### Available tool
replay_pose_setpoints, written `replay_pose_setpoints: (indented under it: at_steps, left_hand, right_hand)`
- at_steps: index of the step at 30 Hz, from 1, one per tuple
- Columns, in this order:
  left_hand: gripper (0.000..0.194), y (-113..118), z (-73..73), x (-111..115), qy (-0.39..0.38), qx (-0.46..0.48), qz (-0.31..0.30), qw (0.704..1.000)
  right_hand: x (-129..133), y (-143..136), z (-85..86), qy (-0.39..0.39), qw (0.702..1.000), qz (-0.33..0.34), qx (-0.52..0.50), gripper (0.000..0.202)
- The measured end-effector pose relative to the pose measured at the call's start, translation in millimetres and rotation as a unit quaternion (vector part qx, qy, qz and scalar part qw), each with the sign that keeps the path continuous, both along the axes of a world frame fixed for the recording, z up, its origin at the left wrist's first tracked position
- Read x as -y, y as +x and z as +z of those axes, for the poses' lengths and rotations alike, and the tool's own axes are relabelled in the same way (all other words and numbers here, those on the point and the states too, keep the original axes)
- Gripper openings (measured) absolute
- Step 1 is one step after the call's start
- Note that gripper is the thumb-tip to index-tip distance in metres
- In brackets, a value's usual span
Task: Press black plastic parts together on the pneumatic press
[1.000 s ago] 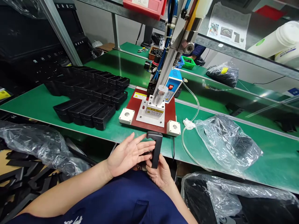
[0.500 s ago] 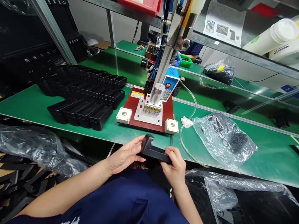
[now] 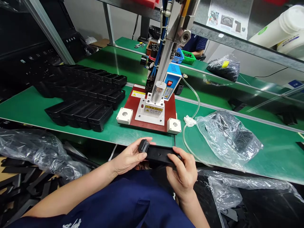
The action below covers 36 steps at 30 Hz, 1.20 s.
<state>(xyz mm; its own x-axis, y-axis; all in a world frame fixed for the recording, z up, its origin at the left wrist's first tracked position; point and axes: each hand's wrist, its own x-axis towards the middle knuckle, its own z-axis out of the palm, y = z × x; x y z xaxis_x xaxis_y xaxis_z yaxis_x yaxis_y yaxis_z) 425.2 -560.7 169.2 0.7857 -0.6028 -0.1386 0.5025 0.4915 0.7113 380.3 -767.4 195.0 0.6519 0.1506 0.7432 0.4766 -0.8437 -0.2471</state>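
Head view: black part (image 3: 155,154) held; bag (image 3: 226,158) holds rings (image 3: 244,138).

Press (image 3: 158,91) parked mid desk (image 3: 111,135), housings (image 3: 101,117) lined up left, bag (image 3: 229,136) off right, held part (image 3: 158,154) out front, shelf (image 3: 234,42) above.

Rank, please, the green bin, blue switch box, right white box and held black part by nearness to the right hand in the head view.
1. Black part: gripped by the right hand.
2. Right white box: ahead of it.
3. Blue switch box: behind that.
4. Green bin: farthest back.
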Motion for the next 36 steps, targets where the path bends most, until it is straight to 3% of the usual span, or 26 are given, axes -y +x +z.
replay_pose_setpoints:
  at_steps: [3, 6, 9, 12, 14, 17, 19, 21, 23, 25, 28, 30, 32, 36]
  left_hand:
    - [0.057, 5, 1.5, -3, 0.007, 0.015, 0.025, 1.000]
    - [0.059, 17, 8.5, -10, 0.060, 0.086, 0.092, 0.990]
    - [0.059, 29, 20.8, -17, 0.146, 0.194, 0.140, 0.960]
    - [0.056, 34, 35.3, -20, 0.231, 0.282, 0.125, 0.923]
    - [0.051, 34, 43.7, -19, 0.291, 0.361, 0.112, 0.879]
    - [0.049, 34, 50.8, -15, 0.369, 0.498, 0.108, 0.778]
    - [0.056, 33, 50.9, -12, 0.385, 0.565, 0.116, 0.720]
    - [0.063, 31, 47.7, -9, 0.378, 0.606, 0.148, 0.684]
    - [0.070, 30, 42.0, -7, 0.380, 0.606, 0.195, 0.671]
    - [0.079, 31, 35.4, -6, 0.394, 0.584, 0.214, 0.677]
    - [0.068, 39, 29.5, -9, 0.386, 0.566, 0.171, 0.708]
    - [0.056, 50, 33.3, -13, 0.364, 0.574, 0.154, 0.717]
    - [0.055, 67, 46.0, -16, 0.363, 0.601, 0.159, 0.694]
    - [0.058, 117, 89.0, -17, 0.372, 0.676, 0.172, 0.613]
  right_hand:
    - [-4, 1, -2.5, 0.015, 1.000, 0.011, -0.012, 0.034]
    - [-7, 1, -2.6, 0.055, 0.995, 0.052, -0.067, 0.028]
    - [-10, 3, -0.8, 0.093, 0.981, 0.089, -0.146, 0.028]
    - [-10, 8, 3.0, 0.105, 0.975, 0.088, -0.173, 0.042]
    - [-13, 12, 7.7, 0.113, 0.974, 0.093, -0.171, 0.054]
    - [-21, 20, 18.4, 0.116, 0.971, 0.128, -0.164, 0.068]
    - [-29, 25, 26.2, 0.123, 0.964, 0.161, -0.170, 0.063]
    - [-34, 31, 31.9, 0.157, 0.951, 0.188, -0.187, 0.052]
    - [-37, 36, 33.8, 0.243, 0.928, 0.194, -0.207, 0.044]
    - [-36, 42, 31.3, 0.374, 0.879, 0.192, -0.223, 0.043]
    - [-29, 54, 23.6, 0.543, 0.780, 0.206, -0.231, 0.049]
    - [-22, 65, 21.0, 0.565, 0.759, 0.225, -0.234, 0.051]
    - [-15, 79, 24.3, 0.523, 0.779, 0.248, -0.243, 0.052]
    - [-5, 123, 50.5, 0.362, 0.878, 0.235, -0.206, 0.062]
